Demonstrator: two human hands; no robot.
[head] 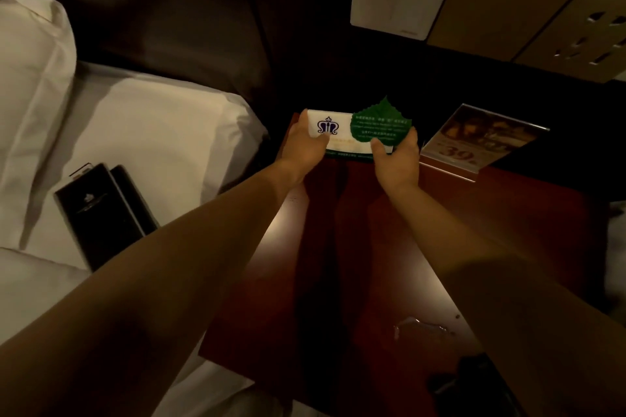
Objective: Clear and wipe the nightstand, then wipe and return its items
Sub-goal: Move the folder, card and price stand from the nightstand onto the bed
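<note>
The bed (pixel 142 132) fills the left side with its white sheet and pillow, and a black folder (pixel 101 213) lies on it close to the edge, apparently parked there while the cleaning goes on. Beside the bed stands the nightstand, its dark red counter (pixel 338 264) mostly bare and shiny, with a small puddle of water (pixel 420 328) near the front right corner, so the wiping does not look finished there. At the back right a clear stand-up sign (pixel 484 139) sits on the counter. At the back left, both hands hold a white card (pixel 333 129) with a crown mark and a green leaf card (pixel 381 123) together: the left hand (pixel 306 145) has its grip closed on the white card's left end, the right hand (pixel 396 159) pinches the leaf card from below. I judge this to be either lifting these cards off or setting them back; I cannot tell which, nor whether they touch the counter. The next move calls for keeping the two thin cards together and away from the puddle. The print on both cards is too small to read, and a dark shape at the bottom edge is cut off and unclear.
</note>
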